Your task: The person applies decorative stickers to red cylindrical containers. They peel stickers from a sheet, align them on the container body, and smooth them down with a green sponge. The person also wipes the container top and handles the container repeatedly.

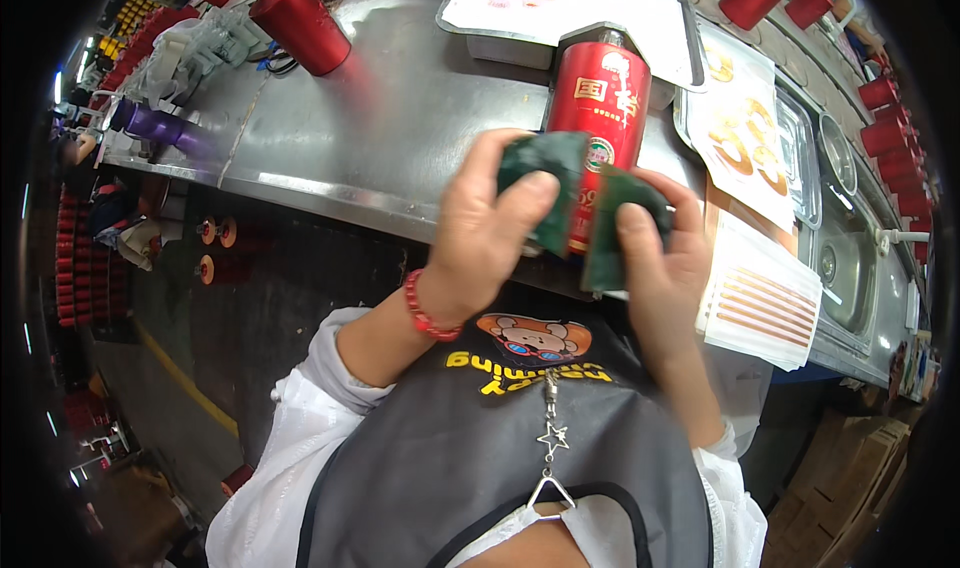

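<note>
A red bottle (598, 103) with white and gold print stands or lies at the steel bench's near edge, its neck end pointing away from me. My left hand (485, 213) is closed on a dark green pad (556, 183), thumb on top, at the bottle's left side. On the right side, my right hand (660, 243) grips another dark green pad (608, 238) between thumb and fingers. Both pads lie over or against the lower part of the bottle. I cannot tell whether they are cloth or scouring pad, nor how firmly they touch it.
Behind the bottle is a tray (690, 28) with a printed sheet. Gold decal sheets (740, 133) and a striped strip sheet (765, 303) lie to the right, beside a sink (850, 278). Another red bottle (300, 26) and a purple bottle (160, 126) are at left.
</note>
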The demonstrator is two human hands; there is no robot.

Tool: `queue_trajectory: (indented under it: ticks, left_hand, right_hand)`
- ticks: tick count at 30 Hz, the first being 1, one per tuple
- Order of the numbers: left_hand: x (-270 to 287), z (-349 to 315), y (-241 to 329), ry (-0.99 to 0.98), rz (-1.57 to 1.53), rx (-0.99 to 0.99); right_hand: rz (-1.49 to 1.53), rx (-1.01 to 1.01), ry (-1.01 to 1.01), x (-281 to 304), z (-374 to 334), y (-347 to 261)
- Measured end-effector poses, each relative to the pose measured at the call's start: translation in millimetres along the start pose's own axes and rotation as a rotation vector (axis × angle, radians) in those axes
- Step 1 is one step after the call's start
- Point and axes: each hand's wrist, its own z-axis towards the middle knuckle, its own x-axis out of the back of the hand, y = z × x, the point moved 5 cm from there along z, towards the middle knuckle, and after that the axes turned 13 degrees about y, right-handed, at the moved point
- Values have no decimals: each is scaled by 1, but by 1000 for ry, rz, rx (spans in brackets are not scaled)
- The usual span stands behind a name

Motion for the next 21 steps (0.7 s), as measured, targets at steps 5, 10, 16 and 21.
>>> queue_trajectory:
  ticks: [5,10,16,21]
  left_hand:
    - [25,14,-40,86,-186,119]
    - [-25,50,-4,-70,25,-43]
    - [-10,63,-48,15,-296,180]
    - [26,74,-93,-26,-109,270]
  right_hand:
    - [-159,39,143,35,12,34]
    - [-152,171,27,-8,47,-4]
    - [-197,156,-16,3,67,19]
    - [-322,296,-68,14,91,-4]
